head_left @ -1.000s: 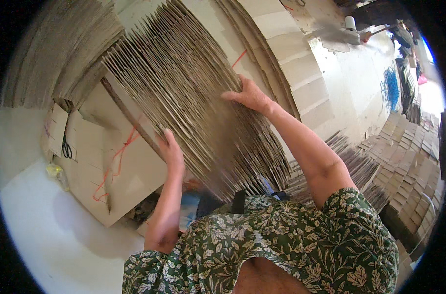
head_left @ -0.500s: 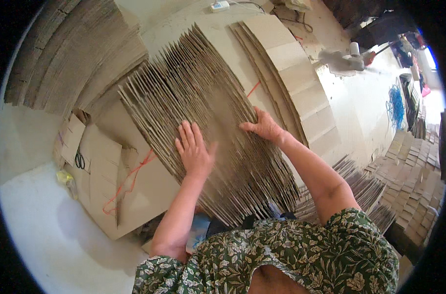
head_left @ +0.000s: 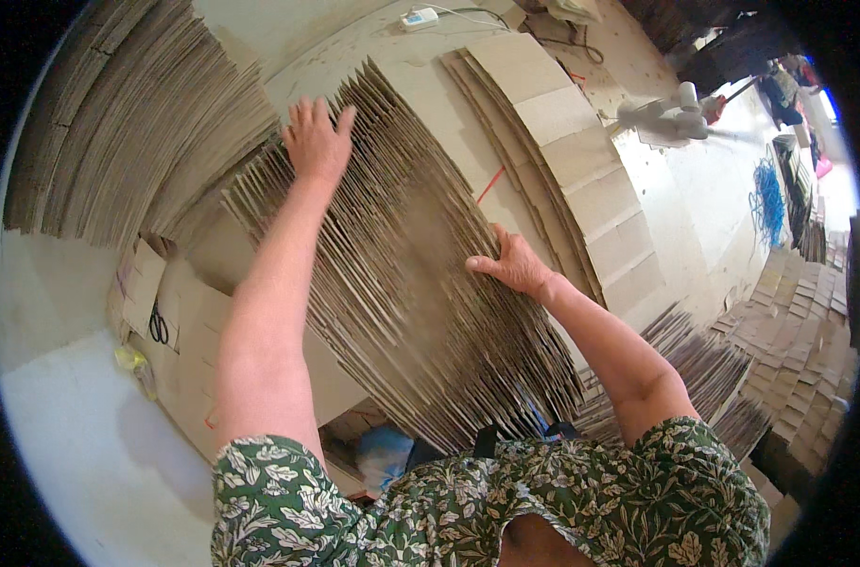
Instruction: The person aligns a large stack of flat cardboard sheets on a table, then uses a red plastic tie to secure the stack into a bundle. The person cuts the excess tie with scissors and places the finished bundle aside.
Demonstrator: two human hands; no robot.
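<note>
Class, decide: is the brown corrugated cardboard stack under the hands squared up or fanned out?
Fanned out: the brown corrugated cardboard stack shows staggered sheet edges beneath the left hand and right hand.

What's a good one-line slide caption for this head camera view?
Left hand reaches to the far edge of a fanned stack of cardboard sheets while the right hand presses on its side.

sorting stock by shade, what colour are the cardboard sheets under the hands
Plain brown, with no print, on the fanned cardboard sheets; the head view shows them best.

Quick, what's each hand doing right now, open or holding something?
Left hand: open, palm flat on the far end of the fanned cardboard sheets.
Right hand: open, fingers resting on the sheets' right edge.
</note>
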